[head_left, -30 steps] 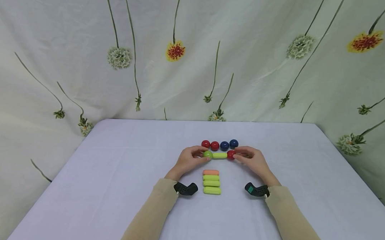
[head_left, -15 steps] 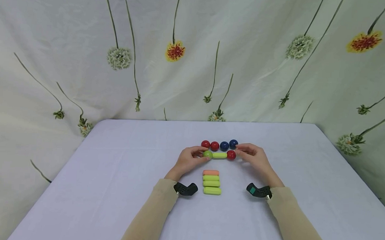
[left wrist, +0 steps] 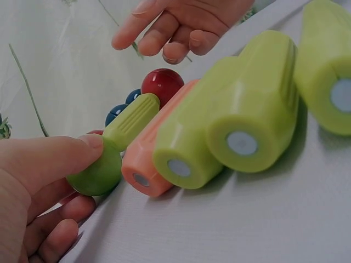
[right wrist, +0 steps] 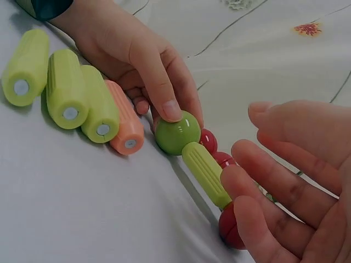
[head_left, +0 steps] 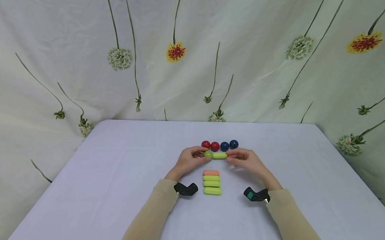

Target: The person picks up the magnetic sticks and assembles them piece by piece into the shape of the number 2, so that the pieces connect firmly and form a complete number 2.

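My left hand pinches a glossy green ball between thumb and fingers. A ribbed yellow-green rod runs rightward from that ball, its far end meeting a red ball. Beside this red ball is my right hand, its fingers loosely bent and nothing between them. The left wrist view shows a gap between those fingers and the red ball. In the head view the hand hides most of the ball.
Behind the joined pieces, two red balls and two blue balls form a row. Nearer the body lie an orange rod and three yellow-green rods with silvery discs in their ends. Flower-printed cloth hangs beyond the white table.
My right hand let go of the red ball and drew slightly right, then came back left across it. My left hand stays on the green ball.
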Tool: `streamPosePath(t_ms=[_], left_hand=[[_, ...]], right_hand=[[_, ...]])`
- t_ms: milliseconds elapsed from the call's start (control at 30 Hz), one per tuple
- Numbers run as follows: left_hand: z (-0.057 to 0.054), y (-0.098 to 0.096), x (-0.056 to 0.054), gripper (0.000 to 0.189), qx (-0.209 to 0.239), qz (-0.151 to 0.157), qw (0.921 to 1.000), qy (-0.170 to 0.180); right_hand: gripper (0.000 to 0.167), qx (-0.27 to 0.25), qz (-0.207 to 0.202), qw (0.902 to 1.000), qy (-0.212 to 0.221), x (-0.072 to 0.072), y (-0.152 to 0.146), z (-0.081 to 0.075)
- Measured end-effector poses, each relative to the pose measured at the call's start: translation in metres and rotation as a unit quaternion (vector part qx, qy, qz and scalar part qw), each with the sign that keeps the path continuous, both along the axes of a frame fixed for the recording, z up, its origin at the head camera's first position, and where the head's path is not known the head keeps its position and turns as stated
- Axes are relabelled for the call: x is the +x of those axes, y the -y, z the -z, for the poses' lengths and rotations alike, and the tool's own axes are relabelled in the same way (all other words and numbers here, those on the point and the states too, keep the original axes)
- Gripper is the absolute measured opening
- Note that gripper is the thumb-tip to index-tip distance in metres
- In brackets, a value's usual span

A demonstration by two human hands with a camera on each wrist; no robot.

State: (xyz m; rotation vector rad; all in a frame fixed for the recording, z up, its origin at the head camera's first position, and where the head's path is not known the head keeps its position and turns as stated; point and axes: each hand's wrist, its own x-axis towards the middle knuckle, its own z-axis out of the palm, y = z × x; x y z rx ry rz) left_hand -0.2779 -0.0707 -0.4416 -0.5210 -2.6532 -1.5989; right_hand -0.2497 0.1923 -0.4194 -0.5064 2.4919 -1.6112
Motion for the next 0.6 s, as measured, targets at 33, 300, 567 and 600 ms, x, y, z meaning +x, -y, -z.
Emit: streamPosePath(t_ms=[33, 300, 567, 600], left_hand=[[0.000, 0.000, 0.000, 0.036, 0.000, -0.001, 1.0000, 0.000], [0.000, -0.001, -0.001, 0.035, -0.003, -0.005, 1.0000, -0.002], [0.002, 0.000, -0.002, 0.036, -0.002, -0.001, 1.0000, -0.006], [0.003, 0.000, -0.002, 0.036, -0.002, -0.001, 1.0000, -0.008]], right_hand=[[0.036, -0.001, -0.006, 1.0000, -0.003, 0.000, 0.001, 0.001], [0.032, -0.014, -0.041, 0.9990, -0.013, 0.000, 0.010, 0.006], [0.029, 0.011, -0.061, 0.9976, -0.029, 0.004, 0.023, 0.011], [0.029, 0.014, -0.061, 0.9976, -0.031, 0.005, 0.025, 0.013]])
